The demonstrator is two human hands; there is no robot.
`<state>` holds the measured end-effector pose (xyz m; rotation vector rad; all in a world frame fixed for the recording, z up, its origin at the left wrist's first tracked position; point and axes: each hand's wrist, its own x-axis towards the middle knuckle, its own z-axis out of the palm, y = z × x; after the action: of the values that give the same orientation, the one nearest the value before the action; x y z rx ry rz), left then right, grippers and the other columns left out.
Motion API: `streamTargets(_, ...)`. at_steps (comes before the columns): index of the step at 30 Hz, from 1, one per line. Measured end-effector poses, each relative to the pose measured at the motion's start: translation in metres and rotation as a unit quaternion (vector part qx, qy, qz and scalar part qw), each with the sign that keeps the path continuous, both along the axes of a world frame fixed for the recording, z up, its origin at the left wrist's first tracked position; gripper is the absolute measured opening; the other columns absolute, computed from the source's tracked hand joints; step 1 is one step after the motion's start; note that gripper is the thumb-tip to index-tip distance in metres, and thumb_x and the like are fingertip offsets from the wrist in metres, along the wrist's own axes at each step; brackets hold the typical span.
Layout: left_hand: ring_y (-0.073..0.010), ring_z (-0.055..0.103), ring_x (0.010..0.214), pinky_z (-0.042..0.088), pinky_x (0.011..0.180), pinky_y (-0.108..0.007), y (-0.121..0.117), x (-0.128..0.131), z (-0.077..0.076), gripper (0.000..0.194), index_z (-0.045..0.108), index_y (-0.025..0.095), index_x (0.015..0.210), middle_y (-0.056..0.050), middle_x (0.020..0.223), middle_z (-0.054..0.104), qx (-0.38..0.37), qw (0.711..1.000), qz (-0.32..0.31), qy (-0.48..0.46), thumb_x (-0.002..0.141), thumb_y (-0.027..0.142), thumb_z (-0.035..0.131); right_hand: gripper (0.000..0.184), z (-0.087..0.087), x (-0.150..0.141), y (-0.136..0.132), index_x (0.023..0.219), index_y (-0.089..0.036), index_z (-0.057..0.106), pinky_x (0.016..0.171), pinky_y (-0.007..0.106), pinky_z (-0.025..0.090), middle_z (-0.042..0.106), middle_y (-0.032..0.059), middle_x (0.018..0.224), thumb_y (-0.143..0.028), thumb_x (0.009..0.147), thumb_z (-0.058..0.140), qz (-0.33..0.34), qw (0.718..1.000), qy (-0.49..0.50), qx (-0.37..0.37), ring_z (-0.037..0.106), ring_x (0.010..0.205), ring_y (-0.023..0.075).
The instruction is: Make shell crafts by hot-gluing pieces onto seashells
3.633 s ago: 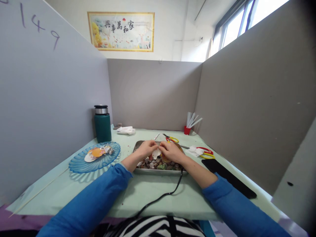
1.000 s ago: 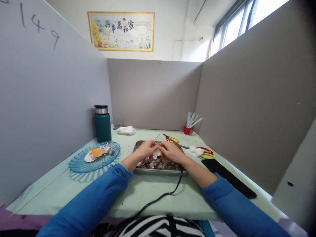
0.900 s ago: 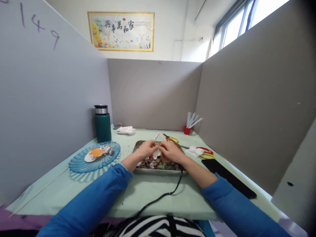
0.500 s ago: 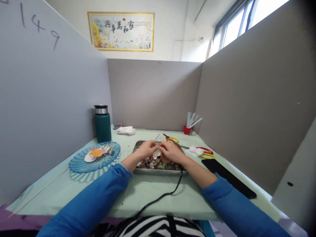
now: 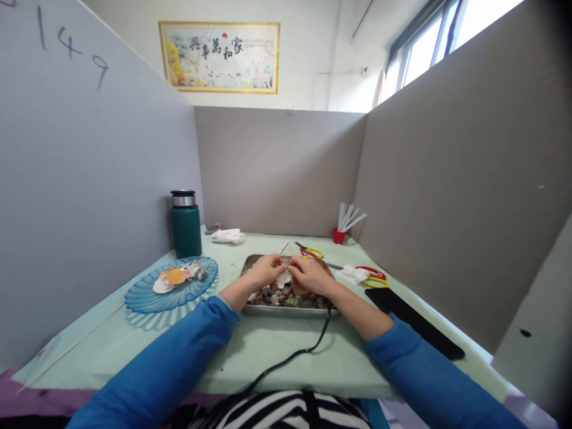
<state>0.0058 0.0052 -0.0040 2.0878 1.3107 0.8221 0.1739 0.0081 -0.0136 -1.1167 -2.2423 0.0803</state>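
My left hand (image 5: 270, 268) and my right hand (image 5: 309, 273) meet fingertip to fingertip over a metal tray (image 5: 286, 311). Fingers of both are closed in a pinch; whatever small thing they grip is mostly hidden. Directly under the fingertips shows a white scalloped shell (image 5: 284, 278), and I cannot tell whether it is held or lies on the pile. Assorted seashells (image 5: 280, 297) fill the tray, with a greenish one (image 5: 294, 301) near the front. A black cord (image 5: 298, 353) runs from the tray's right front corner toward my body.
At left, a blue scalloped plate (image 5: 143, 301) bears orange and white shells, with a green bottle (image 5: 186, 229) behind. White tissue (image 5: 229, 236) lies at the back. Scissors (image 5: 311, 251), another red-and-yellow-handled pair (image 5: 378, 277), a red cup (image 5: 339, 236) of white sticks and a black slab (image 5: 413, 322) are right.
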Motion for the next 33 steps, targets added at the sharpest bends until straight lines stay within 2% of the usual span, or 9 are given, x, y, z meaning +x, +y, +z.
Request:
streamTargets(10,-0.0078,0.05,0.035,0.034,0.039,-0.017,0.0,0.0,0.0003,0.021,0.055,0.014,0.081,0.003,0.053,0.055,0.016,1.0,0.0,0.016,0.08,0.033,0.045,0.02,0.0014,-0.0005,-0.0014,0.078,-0.017,0.056,0.057,0.021,0.028,0.059,0.0008,0.067,-0.029,0.087,0.044,-0.008,1.0,-0.009,-0.001,0.05,0.063,0.0116)
streamTargets(33,-0.0058,0.047,0.034,0.03,0.036,-0.015,-0.0045,0.0007,0.0033,0.02,0.056,0.013,0.081,0.002,0.055,0.056,0.004,1.0,0.01,0.002,0.08,0.032,0.048,0.021,0.0013,-0.0005,-0.003,0.081,-0.017,0.059,0.058,0.022,0.028,0.059,0.0011,0.067,-0.029,0.088,0.043,-0.013,1.0,-0.022,0.002,0.05,0.064,0.012)
